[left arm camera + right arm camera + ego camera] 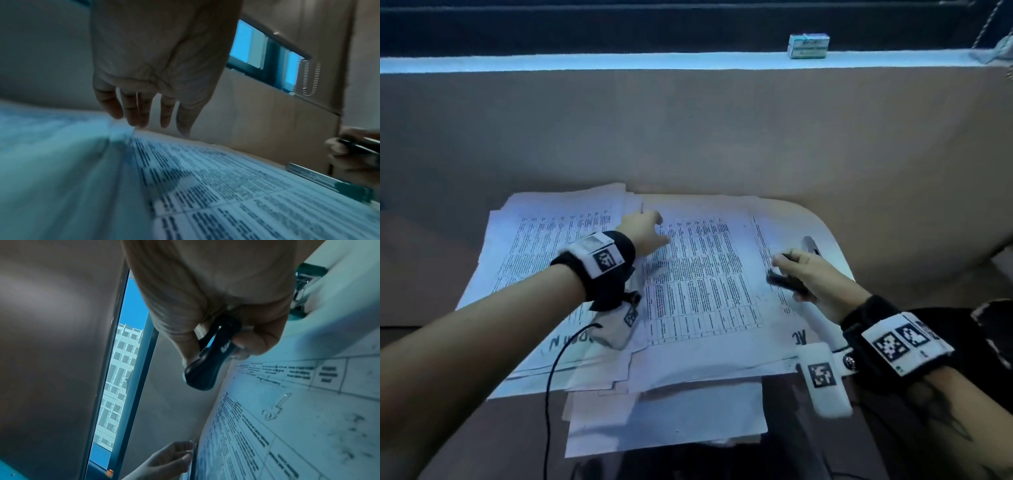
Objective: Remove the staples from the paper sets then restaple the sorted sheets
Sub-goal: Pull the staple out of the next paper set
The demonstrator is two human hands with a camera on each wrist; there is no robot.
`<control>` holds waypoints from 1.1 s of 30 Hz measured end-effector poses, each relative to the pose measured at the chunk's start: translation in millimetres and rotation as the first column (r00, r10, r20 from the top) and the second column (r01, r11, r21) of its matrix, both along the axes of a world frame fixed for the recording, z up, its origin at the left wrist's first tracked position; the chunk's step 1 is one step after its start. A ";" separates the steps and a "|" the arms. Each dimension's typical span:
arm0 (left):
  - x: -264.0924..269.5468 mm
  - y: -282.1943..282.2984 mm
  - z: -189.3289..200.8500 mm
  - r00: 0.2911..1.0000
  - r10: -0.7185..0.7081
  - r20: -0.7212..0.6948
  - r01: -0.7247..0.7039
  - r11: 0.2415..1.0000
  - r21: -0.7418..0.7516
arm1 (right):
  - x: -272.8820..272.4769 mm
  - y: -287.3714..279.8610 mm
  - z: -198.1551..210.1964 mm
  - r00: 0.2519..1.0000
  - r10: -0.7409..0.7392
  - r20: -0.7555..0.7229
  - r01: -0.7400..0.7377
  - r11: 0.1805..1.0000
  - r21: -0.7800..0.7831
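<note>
The left hand (645, 231) reaches over the printed sheets (698, 284) spread across the desk (835, 236), its fingers (131, 112) straight and slightly spread, holding nothing; the tips hang just at the far edge of the top sheet, and whether they touch the paper cannot be told. The right hand (808, 274) is closed round a black staple remover (207, 363), thumb on one side and fingers on the other, with the tool's end poking out past the fingertips above the right part of the sheets. Just beyond that hand a stapler (329, 180) (silver with a green end, seen best from the left wrist) lies on the paper near the desk's right edge. The sheets form two overlapping piles, one to the left (544, 246) and one in the middle, with more pages sticking out underneath toward the person. On the ledge (619, 63) behind the desk sits a small box (809, 46).
</note>
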State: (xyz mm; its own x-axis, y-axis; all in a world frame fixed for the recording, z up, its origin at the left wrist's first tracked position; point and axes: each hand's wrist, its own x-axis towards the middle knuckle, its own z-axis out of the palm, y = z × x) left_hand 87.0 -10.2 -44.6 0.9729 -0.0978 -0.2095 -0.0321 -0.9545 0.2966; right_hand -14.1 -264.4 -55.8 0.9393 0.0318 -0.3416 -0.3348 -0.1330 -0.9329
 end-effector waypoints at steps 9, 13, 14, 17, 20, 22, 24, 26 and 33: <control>46.8 -9.3 6.1 0.985 0.070 -0.156 -0.052 0.992 0.115 | 1.0 9.6 -7.4 0.998 0.028 0.055 -0.028 1.000 -0.004; 58.8 -8.5 7.5 0.980 0.085 -0.180 -0.067 0.993 0.100 | 11.4 12.8 -10.1 0.997 0.019 0.068 -0.012 0.995 -0.099; 60.9 -8.2 7.6 0.977 0.088 -0.192 -0.073 0.994 0.084 | 13.3 13.1 -11.3 0.998 0.026 0.051 -0.019 0.993 -0.117; 69.1 -5.6 4.5 0.975 0.093 -0.200 -0.088 0.995 0.035 | 16.7 17.4 -17.2 0.999 0.047 0.002 -0.046 0.982 -0.181; 74.6 -5.9 4.0 0.986 0.070 -0.153 -0.063 0.997 0.048 | 17.4 21.6 -16.9 0.989 0.151 0.009 -0.128 0.872 -0.472; 77.0 -7.4 6.6 0.987 0.030 -0.160 -0.012 0.994 0.111 | 18.4 23.0 -14.3 0.975 0.219 -0.019 -0.193 0.809 -0.555; 79.1 -8.7 11.4 0.983 0.014 -0.182 0.011 0.991 0.135 | 20.4 23.2 -11.5 0.965 0.248 -0.089 -0.257 0.809 -0.530; 80.8 -9.4 16.3 0.981 0.024 -0.192 -0.003 0.994 0.111 | 23.5 22.7 -8.5 0.965 0.212 -0.154 -0.255 0.891 -0.376; 84.4 -15.3 19.9 0.999 -0.027 0.018 0.028 0.998 -0.063 | 21.9 10.4 -4.1 0.981 0.154 -0.119 -0.168 0.979 -0.113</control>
